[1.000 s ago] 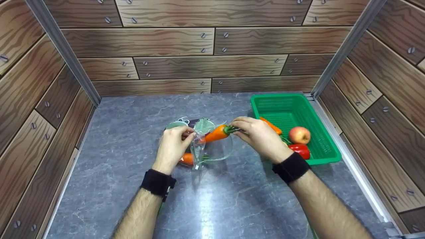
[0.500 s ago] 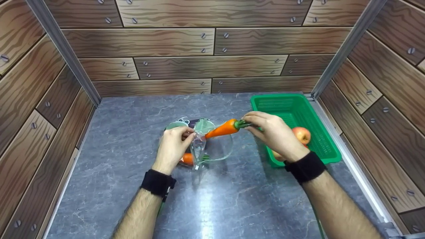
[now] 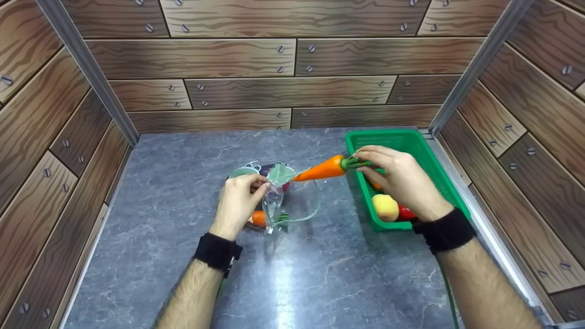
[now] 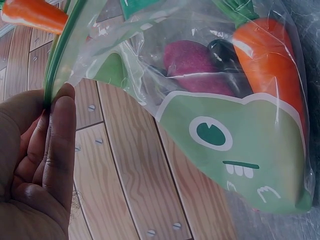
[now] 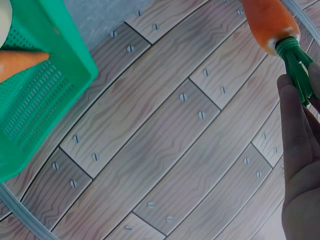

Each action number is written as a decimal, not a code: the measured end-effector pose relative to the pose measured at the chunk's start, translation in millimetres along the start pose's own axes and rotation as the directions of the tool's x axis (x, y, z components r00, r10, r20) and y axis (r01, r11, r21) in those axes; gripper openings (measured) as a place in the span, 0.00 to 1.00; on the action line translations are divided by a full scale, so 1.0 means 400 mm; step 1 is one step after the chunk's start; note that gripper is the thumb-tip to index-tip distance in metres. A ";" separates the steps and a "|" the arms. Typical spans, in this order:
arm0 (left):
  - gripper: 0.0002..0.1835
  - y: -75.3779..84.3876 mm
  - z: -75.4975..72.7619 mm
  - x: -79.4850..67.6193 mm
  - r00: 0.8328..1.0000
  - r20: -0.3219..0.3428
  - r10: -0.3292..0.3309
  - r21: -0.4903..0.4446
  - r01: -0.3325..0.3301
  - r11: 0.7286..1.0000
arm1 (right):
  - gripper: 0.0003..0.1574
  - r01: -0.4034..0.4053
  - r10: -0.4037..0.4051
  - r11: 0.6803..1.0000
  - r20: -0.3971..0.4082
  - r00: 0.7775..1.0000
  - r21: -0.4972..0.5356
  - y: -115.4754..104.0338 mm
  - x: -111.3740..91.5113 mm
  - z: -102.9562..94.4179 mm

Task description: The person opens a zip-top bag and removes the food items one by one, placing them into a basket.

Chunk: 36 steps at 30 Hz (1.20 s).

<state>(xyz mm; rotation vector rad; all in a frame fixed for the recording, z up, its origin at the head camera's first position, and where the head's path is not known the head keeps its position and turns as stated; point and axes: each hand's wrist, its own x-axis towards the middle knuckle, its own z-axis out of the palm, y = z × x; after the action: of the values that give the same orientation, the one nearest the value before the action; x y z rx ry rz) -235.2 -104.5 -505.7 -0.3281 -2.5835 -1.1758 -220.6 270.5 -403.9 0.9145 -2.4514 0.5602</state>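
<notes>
My left hand [image 3: 237, 196] pinches the zip edge of a clear plastic bag [image 4: 235, 145], printed with a green cartoon face. Inside the bag are an orange carrot [image 4: 267, 55], a purple-red item [image 4: 187, 57] and something dark and glossy, their kinds unclear. With its fingers on the green stalks, my right hand [image 3: 404, 180] holds another carrot [image 3: 322, 168] in the air, tilted, its thick end higher. That carrot's tip points left at the bag's mouth; whether it touches the bag I cannot tell.
A green plastic basket [image 3: 388, 137] stands at the right, partly behind my right hand. It holds a yellow round fruit [image 3: 385, 208], a red item [image 3: 405, 212] and a carrot [image 5: 22, 64]. Wood-patterned walls [image 3: 292, 57] surround the grey marbled table [image 3: 183, 283].
My right hand has moved right and slightly up, drawing the held carrot out of the bag's mouth until mostly its tip overlaps the bag. My left hand and the bag have stayed put.
</notes>
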 end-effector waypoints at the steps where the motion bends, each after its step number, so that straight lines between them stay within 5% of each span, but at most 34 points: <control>1: 0.06 0.000 0.000 0.000 1.000 0.000 0.001 0.002 -0.001 1.000 | 0.20 -0.007 0.007 1.000 -0.004 1.000 0.000 0.002 -0.002 -0.005; 24: 0.06 0.007 0.003 0.006 1.000 0.008 0.005 0.023 -0.005 1.000 | 0.24 -0.051 0.048 0.998 -0.134 0.990 -0.019 0.055 -0.035 -0.114; 36: 0.06 0.011 0.002 0.001 1.000 0.008 -0.004 0.045 0.003 0.999 | 0.21 -0.148 0.144 0.989 -0.199 0.969 -0.004 0.100 -0.062 -0.135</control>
<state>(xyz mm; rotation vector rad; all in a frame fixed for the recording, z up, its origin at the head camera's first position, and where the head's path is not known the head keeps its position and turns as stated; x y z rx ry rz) -234.4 -101.0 -502.9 -0.3197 -2.6141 -1.1185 -216.6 338.4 -382.2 0.6404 -2.3503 0.6459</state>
